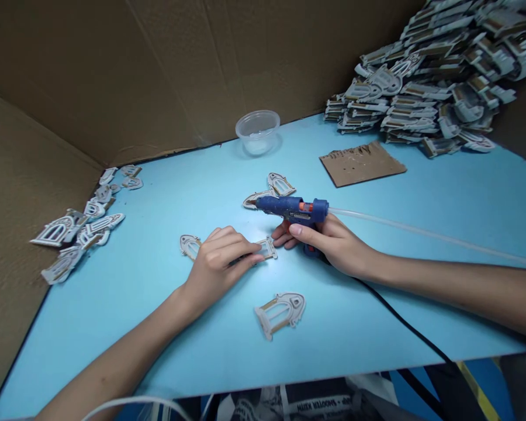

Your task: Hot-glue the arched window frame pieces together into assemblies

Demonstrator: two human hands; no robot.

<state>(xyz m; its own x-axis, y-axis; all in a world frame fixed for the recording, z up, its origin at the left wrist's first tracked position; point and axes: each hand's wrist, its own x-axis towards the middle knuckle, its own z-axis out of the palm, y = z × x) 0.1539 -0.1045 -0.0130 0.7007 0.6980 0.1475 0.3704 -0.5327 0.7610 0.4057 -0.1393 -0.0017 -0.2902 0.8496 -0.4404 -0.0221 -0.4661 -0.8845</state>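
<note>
My right hand point(328, 240) is closed round a blue hot glue gun point(289, 207), its nozzle pointing left and a long clear glue stick point(403, 224) running out of its back. Between the thumb and fingers of my left hand point(223, 257) is a small white window-shaped piece point(268, 248), partly covered by the fingers. Just left of that hand lies a similar arched piece point(189, 245). Two more arched pieces point(281, 184) rest behind and under the gun's nozzle. Nearer to me, another arched window piece point(281, 313) with tan edges lies flat on the blue table.
A clear plastic bowl point(258, 131) stands at the back by the cardboard wall point(166, 70). A torn cardboard piece point(363, 165) lies right of it. Stacks of pieces point(412, 111) rise at the back right; a loose pile point(87, 231) lies left. A black cord point(403, 316) crosses the front edge.
</note>
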